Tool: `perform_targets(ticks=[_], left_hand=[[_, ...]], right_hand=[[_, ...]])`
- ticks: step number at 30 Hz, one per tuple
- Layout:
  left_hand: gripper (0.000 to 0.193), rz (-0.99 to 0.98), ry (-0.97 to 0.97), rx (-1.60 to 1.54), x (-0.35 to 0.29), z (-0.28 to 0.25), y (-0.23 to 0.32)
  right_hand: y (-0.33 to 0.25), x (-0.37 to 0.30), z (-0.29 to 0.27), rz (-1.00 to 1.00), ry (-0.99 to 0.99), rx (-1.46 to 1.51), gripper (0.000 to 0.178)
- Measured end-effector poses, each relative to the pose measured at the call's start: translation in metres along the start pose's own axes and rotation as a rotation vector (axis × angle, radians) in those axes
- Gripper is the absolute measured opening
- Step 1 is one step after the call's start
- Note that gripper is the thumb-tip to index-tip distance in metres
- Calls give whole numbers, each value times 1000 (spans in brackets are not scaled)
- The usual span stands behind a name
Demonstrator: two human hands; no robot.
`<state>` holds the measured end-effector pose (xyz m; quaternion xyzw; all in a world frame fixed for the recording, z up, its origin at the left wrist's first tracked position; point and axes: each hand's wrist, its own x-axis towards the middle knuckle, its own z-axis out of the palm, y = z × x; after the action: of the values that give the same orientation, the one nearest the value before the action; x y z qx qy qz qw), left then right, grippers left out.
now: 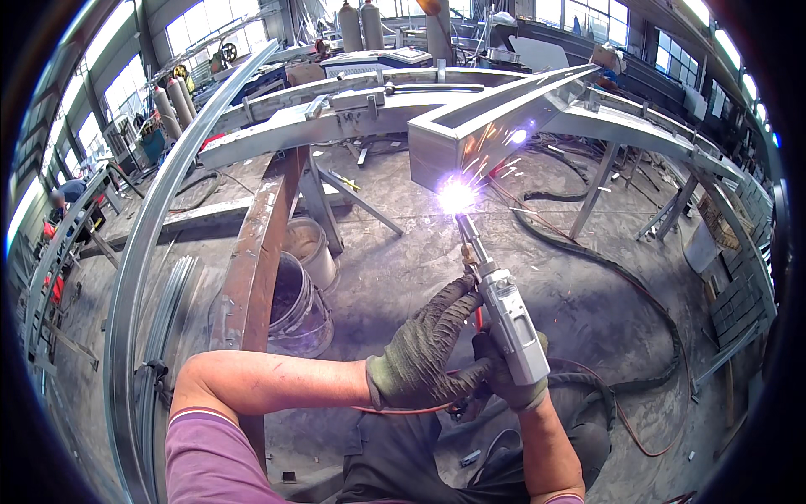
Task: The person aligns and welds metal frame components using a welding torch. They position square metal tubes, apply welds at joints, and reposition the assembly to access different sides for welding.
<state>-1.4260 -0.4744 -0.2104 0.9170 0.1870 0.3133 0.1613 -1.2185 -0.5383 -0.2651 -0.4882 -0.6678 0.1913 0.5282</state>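
Observation:
A grey handheld welding torch (514,317) points up and away from me. Bright white-violet light (457,195) flares at its tip, against the lower near corner of a long silver metal box section (434,154), and orange sparks spray up to the right. My right hand (510,385), in a dark green glove, is wrapped around the torch's rear grip, partly hidden by the torch body. My left hand (426,346), also gloved, is closed against the torch's left side, its fingertips by the brass-coloured front fitting. The glare hides the seam itself.
The box rests on a grey steel frame (336,124). To the left stand a rusty beam (263,244), a long silver rail (134,277) and two buckets (300,315). Black hose (646,294) curls over the floor at right. A person (69,193) bends at far left.

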Motion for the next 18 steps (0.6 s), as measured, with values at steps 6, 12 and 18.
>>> perform_targets(ticks=[6,12,18], left_hand=[[99,-7,72,-32,-2,-1,3],[99,-15,56,-59,2,-2,2],[94,-105,95,-128,-2,10,-6]], right_hand=[[5,1,-1,-91,-35,-100,15],[1,3,-3,-86,-25,-105,17],[2,5,4,25,-23,207,32]])
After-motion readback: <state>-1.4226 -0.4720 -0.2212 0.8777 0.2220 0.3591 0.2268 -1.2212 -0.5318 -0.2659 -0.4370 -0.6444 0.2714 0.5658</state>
